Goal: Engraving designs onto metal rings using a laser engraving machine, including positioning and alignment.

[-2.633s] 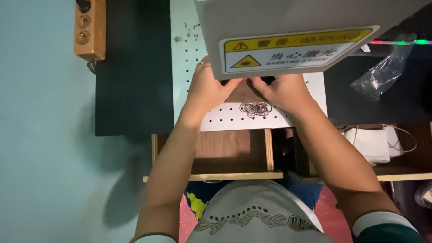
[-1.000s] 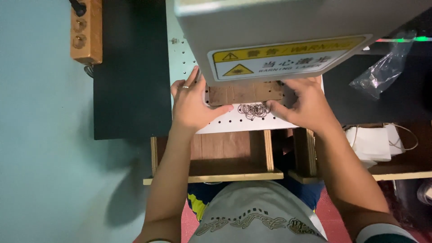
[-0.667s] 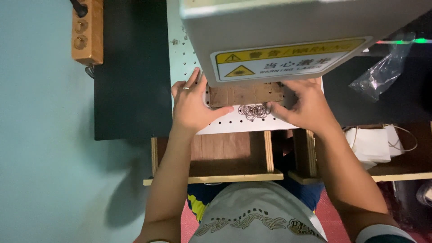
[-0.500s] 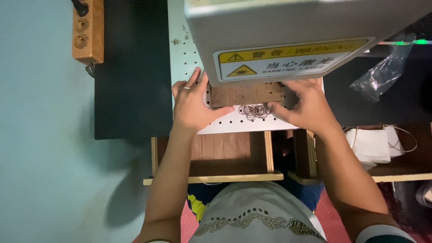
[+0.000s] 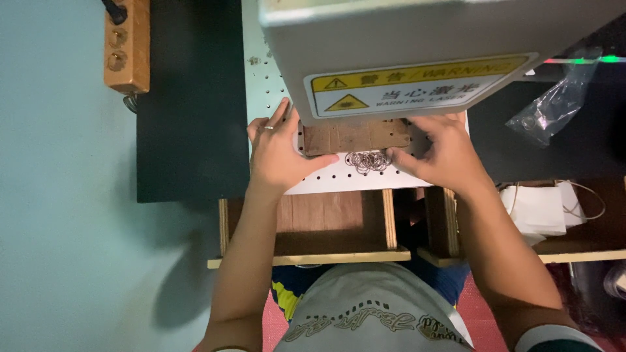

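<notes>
- Nearest the camera: a wooden shelf frame (image 5: 306, 257) with open compartments sits below the work surface; white folded paper or cloth (image 5: 538, 208) lies in the right compartment.
- White perforated plate (image 5: 326, 182) carries the work; a small pile of metal rings (image 5: 367, 160) lies on it, just in front of the block.
- Left hand (image 5: 277, 153): palm down and open, fingers spread, thumb pressed along the front left edge of the wooden block (image 5: 355, 135). It pins rather than grips, probably to square the block up.
- Right hand (image 5: 440, 153): fingers curled at the block's right end, fingertips beside the rings; whether it pinches the block or only pushes it I cannot tell.
- Wooden block lies flat on the plate between both hands, its far part tucked under the grey machine head (image 5: 417, 52), likely so it sits under the head's working spot.
- Further off: clear plastic bag (image 5: 554, 107) on the dark surface to the right, wooden power strip (image 5: 126, 45) far left.
- Against the earliest picture: hands were close together over the block then; now they sit apart at its two ends and the block's top shows. Over the last second, almost no change.
</notes>
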